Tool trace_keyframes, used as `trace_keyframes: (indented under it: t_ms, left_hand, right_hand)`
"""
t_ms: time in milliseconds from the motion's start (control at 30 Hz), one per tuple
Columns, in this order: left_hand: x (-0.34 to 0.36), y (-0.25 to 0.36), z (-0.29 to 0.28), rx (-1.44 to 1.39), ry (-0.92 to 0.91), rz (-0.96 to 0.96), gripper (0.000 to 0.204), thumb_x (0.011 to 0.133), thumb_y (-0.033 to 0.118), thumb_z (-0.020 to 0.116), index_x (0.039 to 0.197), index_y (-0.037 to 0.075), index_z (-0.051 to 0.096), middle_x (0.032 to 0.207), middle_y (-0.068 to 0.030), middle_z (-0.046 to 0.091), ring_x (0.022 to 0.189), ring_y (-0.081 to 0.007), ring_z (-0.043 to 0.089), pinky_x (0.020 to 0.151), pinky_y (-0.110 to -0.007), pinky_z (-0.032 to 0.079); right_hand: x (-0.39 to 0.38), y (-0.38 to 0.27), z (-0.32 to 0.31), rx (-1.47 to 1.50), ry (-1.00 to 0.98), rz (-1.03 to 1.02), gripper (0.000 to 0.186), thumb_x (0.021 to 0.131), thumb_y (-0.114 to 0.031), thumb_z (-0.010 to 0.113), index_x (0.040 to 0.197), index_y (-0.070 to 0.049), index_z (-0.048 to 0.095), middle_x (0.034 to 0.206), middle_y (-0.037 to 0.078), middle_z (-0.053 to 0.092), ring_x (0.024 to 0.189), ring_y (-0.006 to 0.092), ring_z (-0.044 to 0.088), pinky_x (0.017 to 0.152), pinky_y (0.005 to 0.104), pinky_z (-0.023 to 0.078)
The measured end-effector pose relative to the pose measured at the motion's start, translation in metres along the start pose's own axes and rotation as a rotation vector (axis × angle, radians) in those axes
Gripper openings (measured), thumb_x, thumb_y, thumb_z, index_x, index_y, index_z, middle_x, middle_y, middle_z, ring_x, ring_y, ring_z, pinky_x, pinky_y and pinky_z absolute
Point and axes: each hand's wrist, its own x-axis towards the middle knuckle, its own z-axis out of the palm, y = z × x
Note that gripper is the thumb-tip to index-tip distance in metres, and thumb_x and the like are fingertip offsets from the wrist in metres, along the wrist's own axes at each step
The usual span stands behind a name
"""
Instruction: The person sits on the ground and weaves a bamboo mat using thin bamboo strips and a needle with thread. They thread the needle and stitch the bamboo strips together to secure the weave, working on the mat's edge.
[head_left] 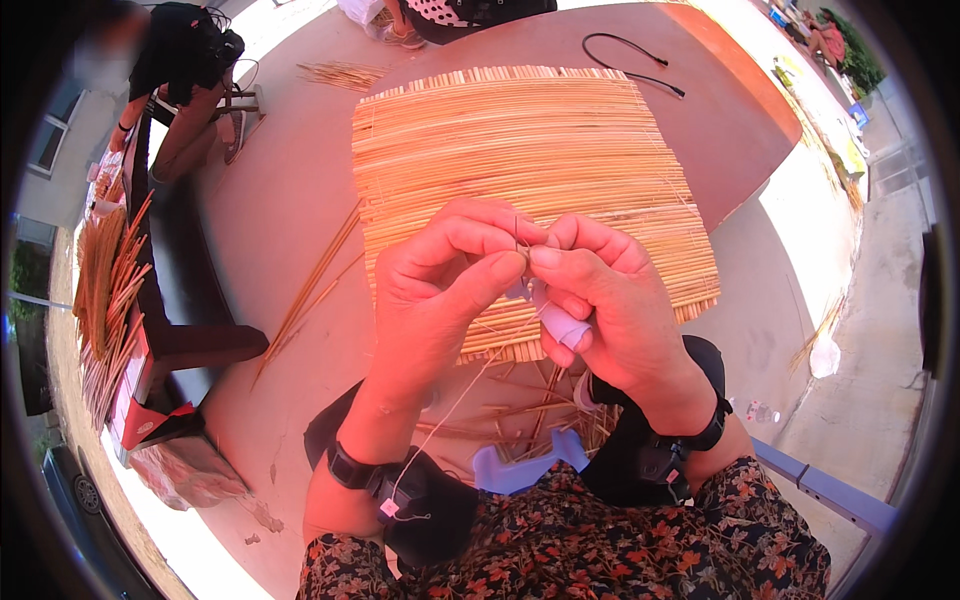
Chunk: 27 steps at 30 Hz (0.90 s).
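Note:
My left hand point(445, 280) and my right hand point(600, 295) meet with closed fingertips at a thin dark needle point(517, 232), held nearly upright. A pale thread point(450, 407) trails from the fingers down toward my left wrist. A lilac wrap point(558, 322) is around a finger of my right hand; whether it is cloth or tape I cannot tell. Beneath and beyond both hands lies a mat of straw-coloured sticks point(520, 130), bound in parallel rows.
Reed bundles point(110, 285) rest on a dark bench point(205, 344) at left, where a person point(175, 75) bends. A black cable point(635, 70) lies on the reddish tabletop point(730, 140). Scattered sticks point(540, 400) and a blue plastic piece point(525, 470) are below my hands.

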Motion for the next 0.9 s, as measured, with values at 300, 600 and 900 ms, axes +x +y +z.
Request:
trace_keyframes:
  t_ms: [300,600,900]
  left_hand:
    - [0.001,-0.001,-0.002,-0.089,0.277,-0.216,0.009,0.089,0.006,0.067,0.095,-0.001,0.066,0.095,-0.0068,0.068,0.086,-0.0113,0.063,0.083,-0.026,0.051]
    - [0.002,-0.005,-0.010,-0.171,0.303,-0.331,0.006,0.091,0.009,0.063,0.094,0.005,0.066,0.099,-0.0057,0.067,0.095,-0.0137,0.061,0.085,-0.030,0.048]
    - [0.005,-0.013,0.006,-0.137,0.197,-0.383,0.007,0.092,0.011,0.062,0.092,0.006,0.067,0.098,-0.0054,0.067,0.096,-0.0132,0.060,0.082,-0.029,0.048]
  right_hand:
    - [0.008,0.013,-0.001,-0.083,0.077,-0.047,0.008,0.093,-0.010,0.060,0.091,-0.003,0.058,0.065,0.000,0.051,0.055,0.0088,0.054,0.049,0.0253,0.050]
    - [-0.018,0.009,0.023,-0.352,-0.542,-0.416,0.003,0.087,-0.001,0.063,0.084,0.000,0.062,0.070,0.005,0.058,0.056,0.0116,0.054,0.049,0.0271,0.043]
    - [-0.023,0.019,0.047,0.088,-1.013,-0.688,0.013,0.090,-0.004,0.065,0.088,0.009,0.068,0.073,0.014,0.060,0.054,0.0193,0.058,0.044,0.0260,0.042]
